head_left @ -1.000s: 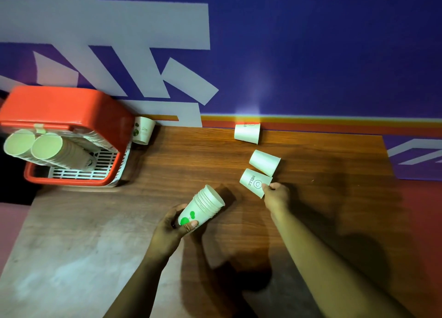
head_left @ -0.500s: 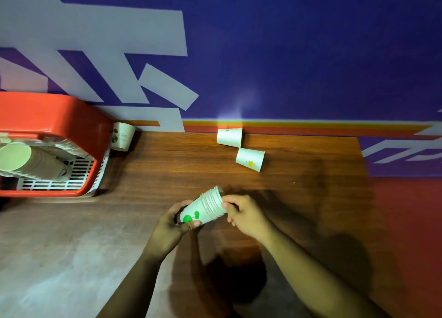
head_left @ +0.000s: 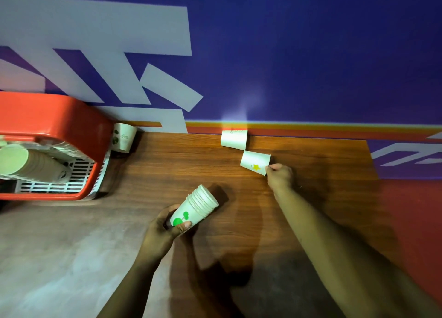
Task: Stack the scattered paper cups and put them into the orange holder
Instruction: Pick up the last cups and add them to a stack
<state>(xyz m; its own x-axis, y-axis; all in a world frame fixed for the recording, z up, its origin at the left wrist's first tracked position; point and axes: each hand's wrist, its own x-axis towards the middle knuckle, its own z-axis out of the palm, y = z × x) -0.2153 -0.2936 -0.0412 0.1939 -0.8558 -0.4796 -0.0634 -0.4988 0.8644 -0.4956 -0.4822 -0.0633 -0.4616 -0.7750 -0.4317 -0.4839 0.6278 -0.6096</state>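
- An orange holder (head_left: pixel 47 116) with nested cups (head_left: pixel 31 164) inside sits at the desk's (head_left: pixel 167 164) left end, a loose cup (head_left: pixel 123 139) just beside it.
- The left hand (head_left: pixel 165 231) grips a tilted stack of cups (head_left: pixel 196 207).
- A far cup (head_left: pixel 234 139) lies by the wall; beside it, the right hand (head_left: pixel 279 176) pinches a star-marked cup (head_left: pixel 254 162) by its rim.

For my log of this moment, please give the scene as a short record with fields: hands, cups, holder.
left hand: grips the stack of cups, tilted, above the table
right hand: pinches the rim of the yellow-star cup, which lies on its side
other loose cups: cup by the wall, on its side; cup beside the holder
orange holder: at the left, with stored cups lying inside
cups not yet stacked: three
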